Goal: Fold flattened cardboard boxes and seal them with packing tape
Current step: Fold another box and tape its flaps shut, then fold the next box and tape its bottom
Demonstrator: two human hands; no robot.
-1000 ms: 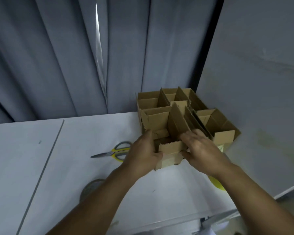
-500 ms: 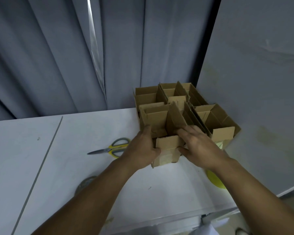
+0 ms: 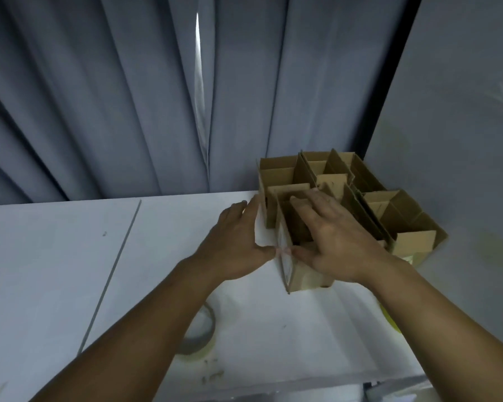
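On the box (image 3: 310, 278) side, blurred label (image 3: 285, 267)

Boxes (image 3: 401, 210) at table (image 3: 55, 271) back right; tape roll (image 3: 196, 343) nearer, left of them.

- The cardboard boxes (image 3: 404, 216) are brown card, matt and slightly rough, with raw cut edges.
- The table (image 3: 55, 256) has a white, smooth, matt top, scuffed and stained near its front edge.
- The curtain (image 3: 99, 97) is grey matt cloth in soft folds.
- The tape roll (image 3: 198, 335) looks like pale, translucent film.
- The wall (image 3: 462, 111) is matt and blotchy.
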